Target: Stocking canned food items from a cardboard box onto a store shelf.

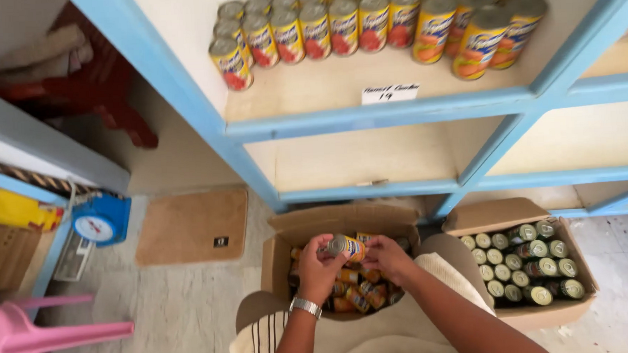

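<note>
Both hands grip one yellow can (347, 247) over an open box (279, 259) of cans, the left hand (319, 269) wrapped around its near side and the right hand (386, 256) closed on its far side.

Left arm: bare, reaching from the near edge toward the far side, a metal wristwatch (305, 306) at the wrist.
Left hand (318, 267): fingers curled, closed in a grip.
Right arm: bare, coming in from the near right, angled left.
Right hand (387, 257): fingers bent, closed, just beside the left hand.
</note>
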